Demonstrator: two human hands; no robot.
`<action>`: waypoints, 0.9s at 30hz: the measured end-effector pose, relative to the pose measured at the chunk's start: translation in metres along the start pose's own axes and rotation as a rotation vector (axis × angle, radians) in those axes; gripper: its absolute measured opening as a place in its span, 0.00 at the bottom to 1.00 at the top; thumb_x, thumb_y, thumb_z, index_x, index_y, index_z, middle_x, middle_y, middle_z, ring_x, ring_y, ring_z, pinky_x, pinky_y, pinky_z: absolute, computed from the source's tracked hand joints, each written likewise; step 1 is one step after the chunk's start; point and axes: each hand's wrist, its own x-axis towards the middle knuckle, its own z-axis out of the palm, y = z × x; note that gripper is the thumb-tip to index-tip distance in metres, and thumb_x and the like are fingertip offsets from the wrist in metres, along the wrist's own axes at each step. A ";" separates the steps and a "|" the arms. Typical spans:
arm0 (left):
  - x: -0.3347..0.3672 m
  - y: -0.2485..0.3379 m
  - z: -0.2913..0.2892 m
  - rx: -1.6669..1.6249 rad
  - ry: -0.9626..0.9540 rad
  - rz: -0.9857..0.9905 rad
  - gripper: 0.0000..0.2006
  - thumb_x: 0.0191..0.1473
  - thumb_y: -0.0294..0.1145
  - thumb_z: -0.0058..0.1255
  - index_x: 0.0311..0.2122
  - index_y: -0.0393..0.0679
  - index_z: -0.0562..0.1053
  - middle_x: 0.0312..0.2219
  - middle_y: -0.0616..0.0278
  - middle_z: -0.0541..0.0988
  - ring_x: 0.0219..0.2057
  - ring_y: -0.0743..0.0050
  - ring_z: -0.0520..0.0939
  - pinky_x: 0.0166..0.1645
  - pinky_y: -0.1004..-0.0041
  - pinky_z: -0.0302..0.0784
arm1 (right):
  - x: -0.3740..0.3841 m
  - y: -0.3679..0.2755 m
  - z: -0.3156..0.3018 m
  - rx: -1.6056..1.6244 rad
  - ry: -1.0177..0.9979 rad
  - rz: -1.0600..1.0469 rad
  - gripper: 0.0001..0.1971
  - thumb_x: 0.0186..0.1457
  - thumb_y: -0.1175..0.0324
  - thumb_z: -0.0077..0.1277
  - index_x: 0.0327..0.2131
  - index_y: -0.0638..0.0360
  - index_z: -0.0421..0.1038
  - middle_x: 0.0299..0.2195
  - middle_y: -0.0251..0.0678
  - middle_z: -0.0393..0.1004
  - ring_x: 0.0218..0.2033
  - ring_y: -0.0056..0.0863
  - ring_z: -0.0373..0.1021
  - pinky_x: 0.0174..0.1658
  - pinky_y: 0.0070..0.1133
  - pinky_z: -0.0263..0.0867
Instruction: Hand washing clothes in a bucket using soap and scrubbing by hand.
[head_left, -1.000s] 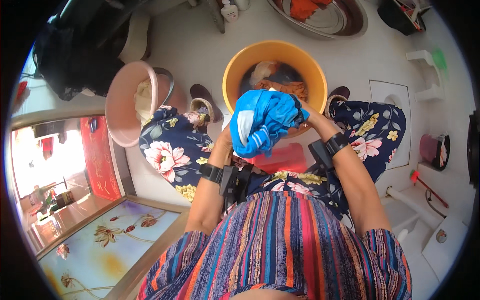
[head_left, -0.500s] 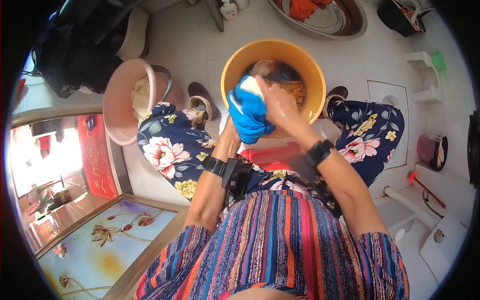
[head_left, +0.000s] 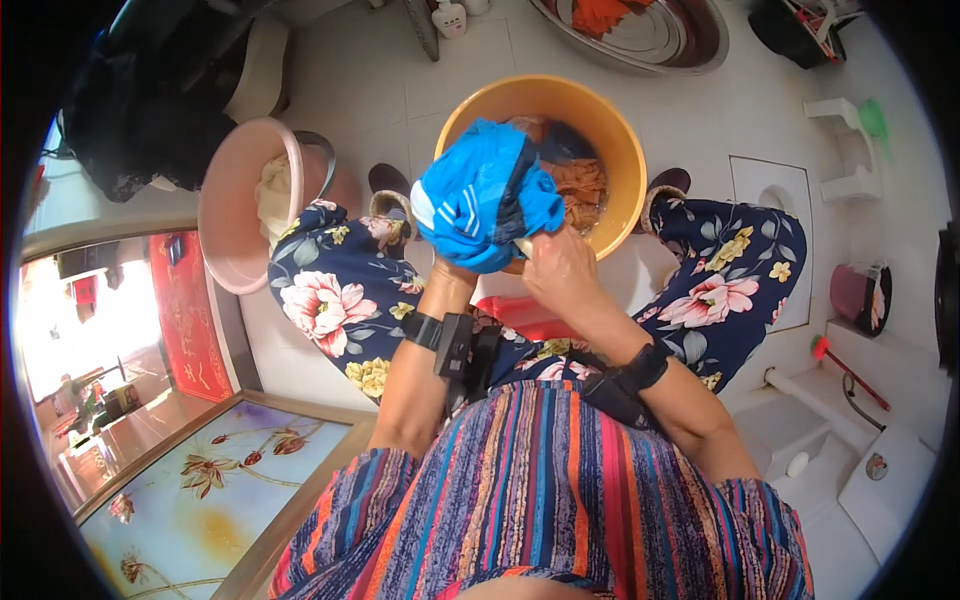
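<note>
A wet blue garment (head_left: 478,195) with white stripes and a dark panel is bunched over the near left rim of the yellow basin (head_left: 622,150). My left hand (head_left: 455,277) holds it from below, with most of its fingers hidden under the cloth. At the garment's lower right edge, my right hand (head_left: 565,265) is closed on a pale cream bar that looks like soap (head_left: 524,246); only its end shows. Brown cloth (head_left: 580,185) and dark cloth (head_left: 567,142) lie in water inside the basin.
A pink bucket (head_left: 225,200) with pale cloth stands left. A metal basin (head_left: 690,65) holding orange cloth is at the back, near a white pump bottle (head_left: 449,18). A floor drain pan (head_left: 785,200) lies right; a framed glass panel (head_left: 230,470) is at lower left.
The blue garment has spread from a tight bunch into a wider drape, showing its stripes. My right hand has moved from above it down to its near right edge, with the cream bar.
</note>
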 end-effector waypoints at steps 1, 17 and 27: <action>-0.002 -0.001 0.004 -0.363 0.012 -0.119 0.15 0.52 0.34 0.44 0.45 0.42 0.66 0.37 0.63 0.73 0.38 0.73 0.73 0.44 0.74 0.70 | 0.005 0.003 -0.001 -0.083 -0.069 0.030 0.13 0.37 0.72 0.50 0.31 0.67 0.69 0.32 0.52 0.66 0.35 0.48 0.66 0.37 0.39 0.63; 0.050 -0.019 -0.058 -1.295 -0.303 -0.558 0.24 0.55 0.40 0.42 0.52 0.36 0.60 0.47 0.58 0.68 0.45 0.68 0.70 0.51 0.70 0.66 | 0.030 0.154 0.036 0.467 -0.379 0.585 0.18 0.42 0.70 0.42 0.39 0.70 0.65 0.29 0.56 0.71 0.29 0.46 0.71 0.30 0.31 0.64; 0.064 -0.016 -0.090 -1.108 -0.095 -0.168 0.22 0.50 0.33 0.48 0.49 0.36 0.62 0.44 0.57 0.70 0.45 0.67 0.70 0.51 0.71 0.65 | 0.029 0.123 -0.028 0.223 -0.418 0.608 0.25 0.40 0.74 0.41 0.47 0.62 0.60 0.34 0.58 0.70 0.37 0.51 0.68 0.40 0.37 0.63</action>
